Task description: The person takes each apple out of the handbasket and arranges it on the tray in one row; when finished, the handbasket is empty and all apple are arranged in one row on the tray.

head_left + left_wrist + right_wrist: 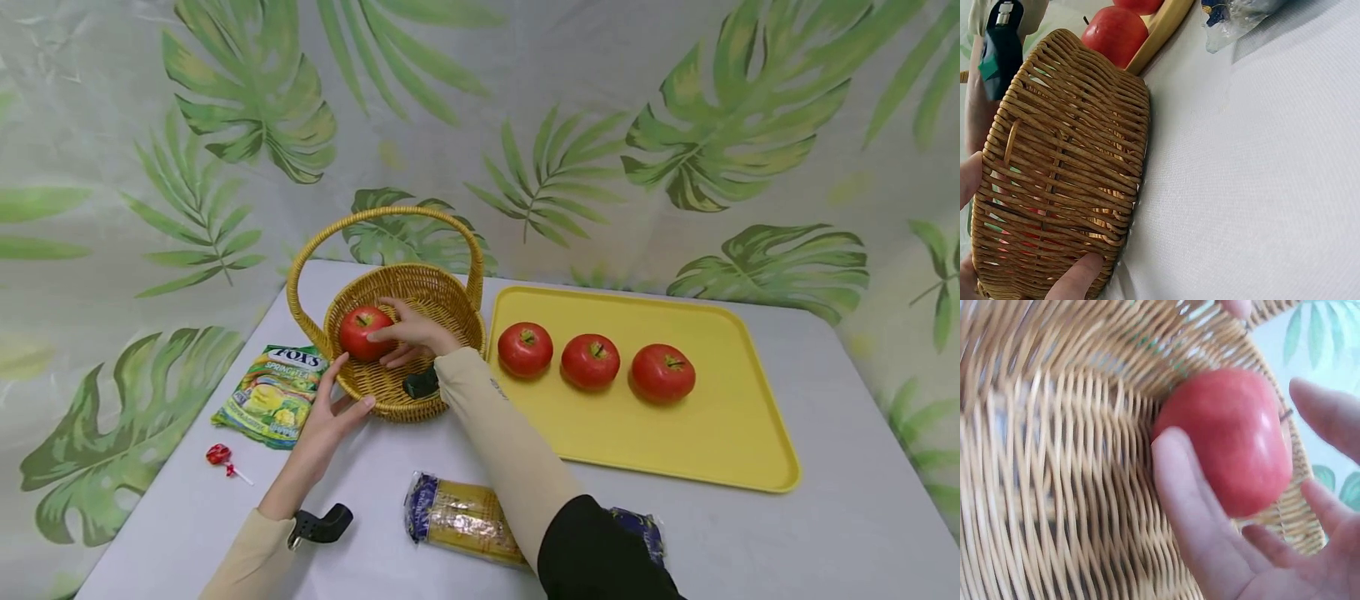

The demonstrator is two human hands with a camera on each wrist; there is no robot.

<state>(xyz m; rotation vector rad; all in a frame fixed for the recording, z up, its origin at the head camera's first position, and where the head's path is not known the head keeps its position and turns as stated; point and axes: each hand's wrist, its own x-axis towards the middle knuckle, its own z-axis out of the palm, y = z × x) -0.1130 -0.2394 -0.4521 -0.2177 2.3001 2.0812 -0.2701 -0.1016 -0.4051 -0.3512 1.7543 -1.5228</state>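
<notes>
A red apple [365, 332] with a short stem lies at the left inside a wicker basket [408, 287] with a tall arched handle. My right hand [416, 333] reaches into the basket at the apple. Its fingers are spread; one digit [1175, 462] overlaps the apple in the right wrist view, and whether it touches cannot be told. At the basket's front left my left hand [326, 425] rests against the wall and rim, fingers spread and fairly straight. The left wrist view shows one fingertip [1088, 265] against the woven side [1066, 169].
Right of the basket, a yellow tray [720, 433] bears three red apples [591, 362] in a row. A green FOX'S candy bag [277, 396] and a red lollipop [219, 454] lie left. In front are a spaghetti pack [468, 517] and another blue-ended pack [637, 533], partly behind my right sleeve.
</notes>
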